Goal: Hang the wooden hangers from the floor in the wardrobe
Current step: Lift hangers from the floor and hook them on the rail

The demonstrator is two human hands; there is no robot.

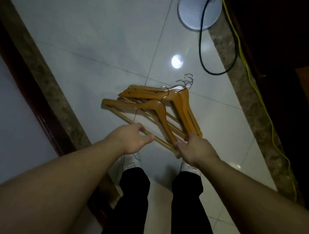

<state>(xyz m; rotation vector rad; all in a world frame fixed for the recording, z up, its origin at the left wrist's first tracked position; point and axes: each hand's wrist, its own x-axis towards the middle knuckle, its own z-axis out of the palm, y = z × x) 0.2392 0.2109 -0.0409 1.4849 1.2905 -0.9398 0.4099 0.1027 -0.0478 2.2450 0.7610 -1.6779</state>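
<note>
Several wooden hangers (156, 107) with metal hooks (187, 81) lie in a loose pile on the glossy white tiled floor (93, 38), just ahead of my feet. My right hand (194, 149) grips the near end of the hangers' arms, fingers curled around the wood. My left hand (133, 139) hovers over the bottom bar of the nearest hanger, fingers bent and apart, with nothing visibly in its grasp.
A round white base (197, 8) with a black cable (201, 45) stands at the far right. A yellow cord (256, 93) runs along the marble border beside dark wooden furniture (292, 46). A dark wood frame (21, 63) lines the left.
</note>
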